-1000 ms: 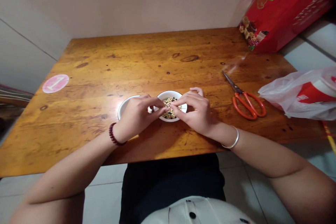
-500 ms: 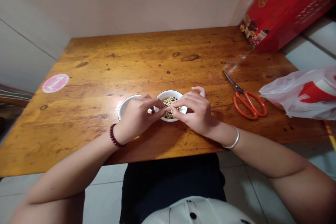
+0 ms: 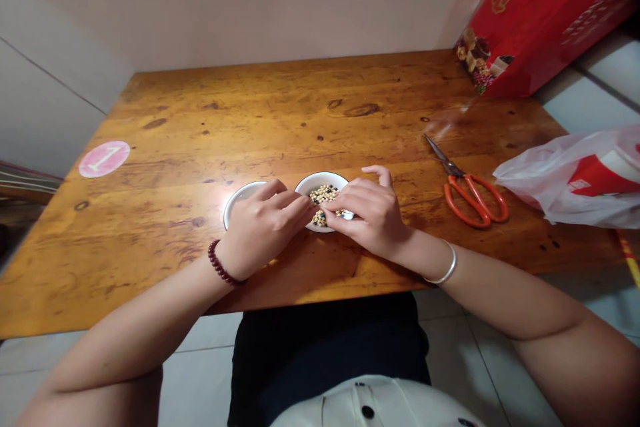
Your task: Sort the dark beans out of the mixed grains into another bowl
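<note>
Over the bowl [image 3: 311,185], my left hand [image 3: 267,219] curls and right hand [image 3: 373,213] pinches, contents unclear, in close fingerwork probably needing steadiness next.

I see both forearms [image 3: 155,310] converge, left hand [image 3: 263,221] back-up with fingers [image 3: 286,201] bent, right hand [image 3: 374,213] with thumb [image 3: 343,223] and forefinger [image 3: 346,202] together.

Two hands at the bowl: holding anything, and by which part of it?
It cannot be told: the right hand is pinched over the bowl, but anything in it is too small to see; the left hand hides its own grip.
</note>
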Demonstrator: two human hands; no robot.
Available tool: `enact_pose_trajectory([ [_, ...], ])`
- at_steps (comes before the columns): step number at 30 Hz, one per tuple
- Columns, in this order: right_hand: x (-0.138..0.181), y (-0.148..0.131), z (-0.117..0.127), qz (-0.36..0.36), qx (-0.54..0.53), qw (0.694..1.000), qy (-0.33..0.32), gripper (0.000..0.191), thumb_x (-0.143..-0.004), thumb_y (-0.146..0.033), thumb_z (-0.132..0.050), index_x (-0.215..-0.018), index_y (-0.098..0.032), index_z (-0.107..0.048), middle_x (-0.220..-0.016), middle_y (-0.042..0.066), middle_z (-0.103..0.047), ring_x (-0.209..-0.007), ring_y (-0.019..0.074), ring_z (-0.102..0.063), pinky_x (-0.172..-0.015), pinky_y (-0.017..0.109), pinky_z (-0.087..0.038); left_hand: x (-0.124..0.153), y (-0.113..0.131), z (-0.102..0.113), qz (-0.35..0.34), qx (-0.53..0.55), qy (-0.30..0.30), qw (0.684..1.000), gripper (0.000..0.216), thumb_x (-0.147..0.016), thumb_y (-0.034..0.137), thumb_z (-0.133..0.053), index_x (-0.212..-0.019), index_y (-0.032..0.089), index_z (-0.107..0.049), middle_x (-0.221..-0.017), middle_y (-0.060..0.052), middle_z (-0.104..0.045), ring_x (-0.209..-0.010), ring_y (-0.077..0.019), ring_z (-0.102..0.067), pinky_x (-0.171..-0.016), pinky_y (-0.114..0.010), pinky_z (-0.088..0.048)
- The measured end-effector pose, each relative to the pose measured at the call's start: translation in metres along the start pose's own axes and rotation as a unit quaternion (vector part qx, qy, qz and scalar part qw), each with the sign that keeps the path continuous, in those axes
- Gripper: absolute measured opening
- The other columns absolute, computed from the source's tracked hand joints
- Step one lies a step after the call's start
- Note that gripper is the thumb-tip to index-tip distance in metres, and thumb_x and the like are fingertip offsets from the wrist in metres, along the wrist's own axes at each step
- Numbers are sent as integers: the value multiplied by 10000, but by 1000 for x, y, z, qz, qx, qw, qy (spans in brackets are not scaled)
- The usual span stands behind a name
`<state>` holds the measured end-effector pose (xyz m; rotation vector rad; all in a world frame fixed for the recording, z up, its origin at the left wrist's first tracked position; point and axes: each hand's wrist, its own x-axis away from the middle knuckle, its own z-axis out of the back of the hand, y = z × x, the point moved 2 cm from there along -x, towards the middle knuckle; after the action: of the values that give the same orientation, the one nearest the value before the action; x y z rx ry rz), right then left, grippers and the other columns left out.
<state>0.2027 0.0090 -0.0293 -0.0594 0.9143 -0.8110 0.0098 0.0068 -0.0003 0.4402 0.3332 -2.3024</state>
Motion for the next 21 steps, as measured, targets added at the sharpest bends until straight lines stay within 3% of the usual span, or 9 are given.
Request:
enact_pose_trajectory([
  [10,-3,-2,-3,-8,-21,1000,-14,123,-882,-257,-666,-762,-269,-693,-814,-70,-780,-786,161,-712,-1005,438,-336,1,-1,-3,4,-4,6,1000,196,-961,296,-555,-865,198,-695,-738,-12,-716,-756,-183,-611,-636,-297,-456],
  [16,-8,0,-6,-110,-98,989,-30,89,-843,-247,-739,-756,-242,-722,-804,-39,-783,-764,161,-713,-843,377,-400,1,-5,0,-1,-2,41,999,147,-942,298,-591,-929,190,-689,-747,-21,-709,-729,-182,-587,-643,-295,-476],
  [21,-8,5,-8,-202,-149,966,-64,26,-824,-263,-756,-806,-249,-767,-873,1,-792,-837,197,-717,-848,375,-451,0,-7,-1,-5,26,61,998,139,-933,297,-609,-948,185,-689,-754,-22,-717,-714,-176,-593,-651,-291,-490],
])
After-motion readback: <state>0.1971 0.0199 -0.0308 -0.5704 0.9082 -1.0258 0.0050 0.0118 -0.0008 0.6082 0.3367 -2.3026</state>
